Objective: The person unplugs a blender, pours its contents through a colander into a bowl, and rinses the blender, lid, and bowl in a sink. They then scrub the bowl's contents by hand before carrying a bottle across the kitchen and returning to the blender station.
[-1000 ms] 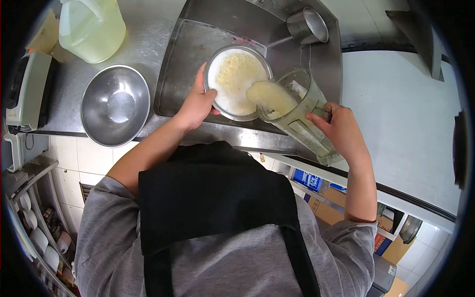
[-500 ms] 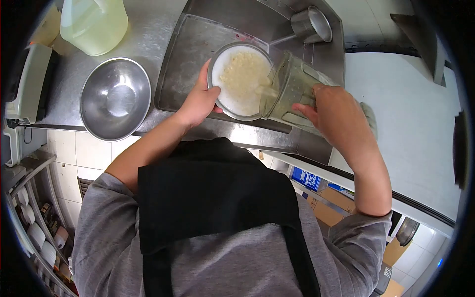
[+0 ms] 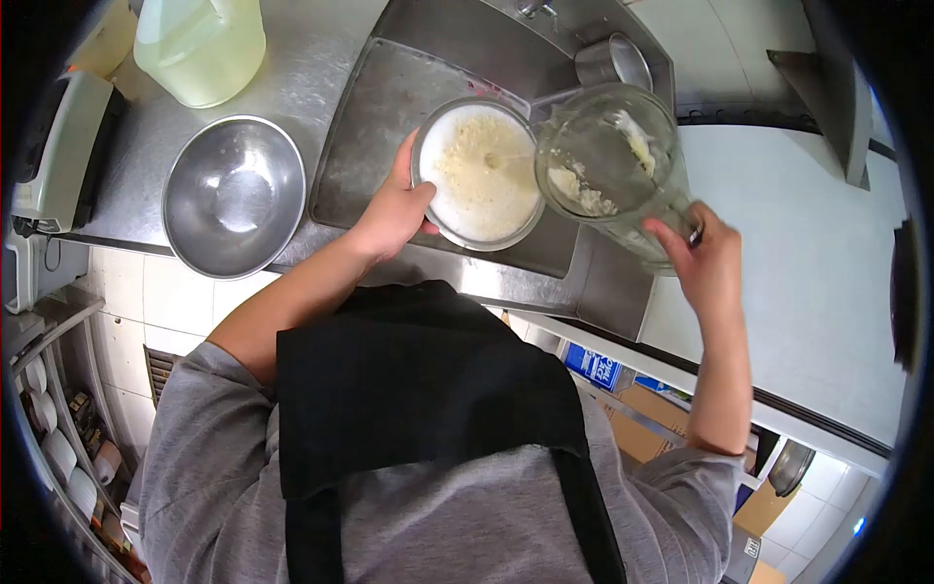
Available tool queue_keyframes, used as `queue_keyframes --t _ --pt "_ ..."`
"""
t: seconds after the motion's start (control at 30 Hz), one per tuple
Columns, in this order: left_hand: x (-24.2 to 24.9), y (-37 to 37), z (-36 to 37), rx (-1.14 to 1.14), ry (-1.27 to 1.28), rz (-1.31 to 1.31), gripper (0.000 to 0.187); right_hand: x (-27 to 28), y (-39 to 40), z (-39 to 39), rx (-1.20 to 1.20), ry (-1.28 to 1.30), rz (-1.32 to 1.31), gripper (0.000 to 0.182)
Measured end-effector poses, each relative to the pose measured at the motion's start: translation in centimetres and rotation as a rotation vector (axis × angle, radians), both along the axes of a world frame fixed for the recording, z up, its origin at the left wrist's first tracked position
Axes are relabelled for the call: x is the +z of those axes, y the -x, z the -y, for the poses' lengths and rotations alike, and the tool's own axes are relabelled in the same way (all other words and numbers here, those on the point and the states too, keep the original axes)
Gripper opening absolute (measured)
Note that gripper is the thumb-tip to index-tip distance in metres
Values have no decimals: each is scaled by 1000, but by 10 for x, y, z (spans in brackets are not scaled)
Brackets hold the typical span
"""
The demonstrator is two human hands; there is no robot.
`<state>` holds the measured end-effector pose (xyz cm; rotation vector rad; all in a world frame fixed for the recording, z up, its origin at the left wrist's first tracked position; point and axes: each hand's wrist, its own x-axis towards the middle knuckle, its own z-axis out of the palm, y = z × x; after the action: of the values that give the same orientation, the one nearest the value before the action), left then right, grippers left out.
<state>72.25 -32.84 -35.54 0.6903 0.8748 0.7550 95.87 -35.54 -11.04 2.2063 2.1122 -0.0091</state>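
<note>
Metal container (image 3: pixel 486 246) of frothy pale liquid (image 3: pixel 467 195), held over the sink (image 3: pixel 449 44) by the left hand (image 3: pixel 396 211).
The left hand's fingers grip its rim and side; the right hand's (image 3: pixel 708 255) clasp a tilted clear jar (image 3: pixel 623 229), pale lumps (image 3: pixel 584 192) clinging inside, its mouth at the container's right edge, whether touching cannot be told. Past the jar, a metal pot (image 3: pixel 596 66) sits in the sink; leftward, a steel bowl (image 3: pixel 233 195) and jug (image 3: pixel 199 58) rest on the counter (image 3: pixel 316 49).
</note>
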Motion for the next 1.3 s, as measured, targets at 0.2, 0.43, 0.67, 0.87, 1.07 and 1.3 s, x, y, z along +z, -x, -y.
queue_keyframes --t 0.2,0.43,0.67,0.87,1.07,1.3 --pt "-6 3 -1 4 62 -16 73 -46 -67 67 -87 -322 -192 48" --pt "-23 4 4 32 147 -24 72 -76 -76 102 21 -476 -305 48" --pt "-22 8 4 55 100 -74 74 1 -20 57 -112 -173 -209 46" --pt "-28 7 3 36 60 -100 73 -32 50 -24 442 147 291 33" --pt "-28 -5 -3 39 75 -41 73 -41 96 -52 516 311 493 8" --pt "-23 -11 -19 105 35 46 72 -47 123 -67 509 412 572 26"
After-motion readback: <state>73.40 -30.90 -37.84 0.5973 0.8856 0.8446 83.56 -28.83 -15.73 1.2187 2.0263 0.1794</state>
